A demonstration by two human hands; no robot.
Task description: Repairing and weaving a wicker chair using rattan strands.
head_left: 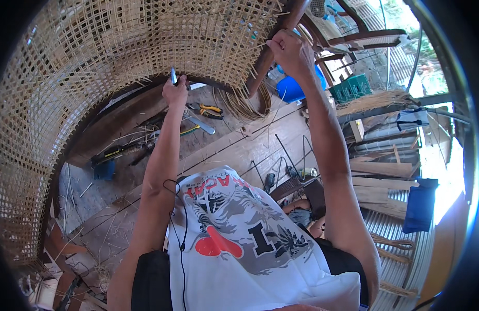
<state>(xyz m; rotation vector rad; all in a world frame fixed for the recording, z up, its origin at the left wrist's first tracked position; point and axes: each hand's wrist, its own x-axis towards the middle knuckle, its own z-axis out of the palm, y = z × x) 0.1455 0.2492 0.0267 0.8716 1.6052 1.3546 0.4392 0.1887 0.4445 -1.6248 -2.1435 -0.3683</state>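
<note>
A woven cane panel (146,41) is stretched at upper left, edged by a dark wooden frame (261,65). A shiny tool (174,76) is grasped in the left hand (175,92) at its lower edge. Pliers (211,110) and a cane coil (257,111) are strewn on the boards below. The right hand (292,51) is clenched by the frame; whether anything is pinched cannot be told. A blue tub (290,91) and green crate (352,87) are seen farther right.

A tan cane panel (146,44), woven in an open lattice, fills the upper left and curves down the left edge. Loose strand ends fringe its dark wooden frame (260,66). A slim, shiny metal tool (174,76) stands nearly upright, upper centre-left.
</note>
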